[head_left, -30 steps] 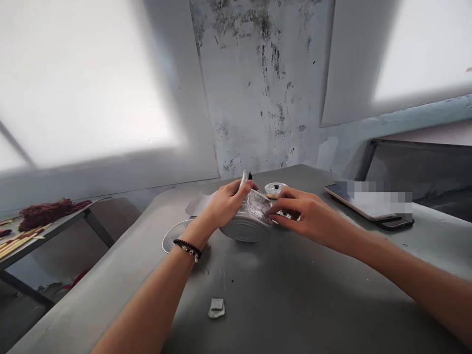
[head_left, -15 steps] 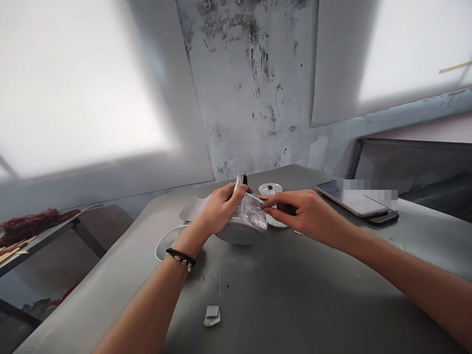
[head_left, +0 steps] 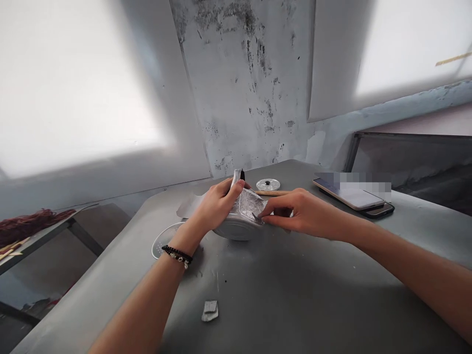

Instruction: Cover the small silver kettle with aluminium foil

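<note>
1. One stained wall [head_left: 236, 88] stands behind the grey tabletop [head_left: 295, 295].
2. One side table [head_left: 40, 233] at the left carries dark red yarn [head_left: 33, 226] and pale sticks [head_left: 11, 247].
3. Two hands work at the middle of the tabletop. The left hand [head_left: 218, 204], below a beaded bracelet [head_left: 177, 255], has its fingers clamped on the silvery vessel [head_left: 236, 232], thumb against an upright strip [head_left: 236, 178]. The right hand [head_left: 295, 211] has thumb and forefinger together at the near right corner of the crinkled sheet [head_left: 250, 201]; I cannot tell exactly what they pinch.
4. The vessel is tilted, its ridged round side facing the camera, the sheet on top.
5. Two phones [head_left: 350, 193] lie overlapping at the right.
6. A perforated piece [head_left: 160, 242] rests beside the left wrist.
7. A round lid [head_left: 268, 185] with a black knob lies behind wooden sticks [head_left: 280, 193].
8. Small grey scraps [head_left: 210, 310] overlap near the front.
</note>
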`<state>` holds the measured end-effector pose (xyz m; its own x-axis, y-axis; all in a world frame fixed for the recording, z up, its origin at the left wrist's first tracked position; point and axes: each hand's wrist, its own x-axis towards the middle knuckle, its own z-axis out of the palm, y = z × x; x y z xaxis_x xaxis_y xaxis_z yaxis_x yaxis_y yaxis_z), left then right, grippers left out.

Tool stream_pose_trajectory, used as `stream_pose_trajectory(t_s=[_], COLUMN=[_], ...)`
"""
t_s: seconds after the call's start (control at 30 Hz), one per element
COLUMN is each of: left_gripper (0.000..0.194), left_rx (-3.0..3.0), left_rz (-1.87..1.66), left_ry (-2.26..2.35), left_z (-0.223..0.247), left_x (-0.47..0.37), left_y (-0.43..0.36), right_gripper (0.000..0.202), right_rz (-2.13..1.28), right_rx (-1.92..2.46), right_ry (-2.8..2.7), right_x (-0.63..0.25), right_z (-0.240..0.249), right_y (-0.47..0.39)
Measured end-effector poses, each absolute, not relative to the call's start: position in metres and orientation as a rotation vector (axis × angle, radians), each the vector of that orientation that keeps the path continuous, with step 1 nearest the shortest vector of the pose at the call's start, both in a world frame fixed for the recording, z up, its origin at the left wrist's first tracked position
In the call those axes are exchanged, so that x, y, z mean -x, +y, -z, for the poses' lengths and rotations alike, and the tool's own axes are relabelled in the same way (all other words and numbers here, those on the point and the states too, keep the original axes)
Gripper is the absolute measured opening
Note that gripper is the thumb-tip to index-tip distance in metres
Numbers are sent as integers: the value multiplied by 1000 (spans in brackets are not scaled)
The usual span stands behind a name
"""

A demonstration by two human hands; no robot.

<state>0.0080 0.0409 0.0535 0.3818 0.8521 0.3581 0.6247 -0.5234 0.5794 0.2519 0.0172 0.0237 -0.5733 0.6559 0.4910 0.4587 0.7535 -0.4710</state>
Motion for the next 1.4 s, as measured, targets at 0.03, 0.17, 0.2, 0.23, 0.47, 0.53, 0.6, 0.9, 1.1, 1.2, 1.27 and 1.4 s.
stream_pose_trajectory(t_s=[0.03,0.17,0.2,0.23,0.47,0.53,0.6,0.9,1.1,1.2,1.27,1.4], left_gripper=[57,58,59,59,61,61,61,59,57,58,59,66], left_rx=[-2296,-2289,-2288,-2288,-2267,-2267,-2272,-2278,-2284,-2277,-2266,-2197], left_rz=[-909,-884,-884,-887,-886,-889,-897,-895,-879,-873,-885,-916], left_ry=[1288,1298,1302,1304,1311,1307,1309,1307,1323,1331,1346,1344], left_z=[-53,-53,-53,-53,-53,-53,-53,-53,-54,-54,-54,-52], left_x=[-8,-8,-8,-7,-7,-7,-8,-8,-8,-8,-8,-6], left_y=[41,41,41,42,43,43,43,43,41,42,42,42], right_gripper=[17,16,15,16,18,18,18,19,19,18,18,19], right_rz=[-403,-209,-205,-238,-141,-240,-386,-441,-206,-283,-309,-296], right_rx=[848,939,918,884,949,919,857,882,983,915,900,932], right_ry=[-2249,-2197,-2250,-2309,-2218,-2300,-2343,-2330,-2247,-2356,-2375,-2409], right_x=[-252,-252,-252,-252,-253,-253,-253,-251,-252,-250,-249,-249], right_z=[-24,-23,-22,-22,-22,-23,-24,-23,-20,-17,-16,-15], right_y=[17,18,18,18,19,19,19,17,20,22,22,23])
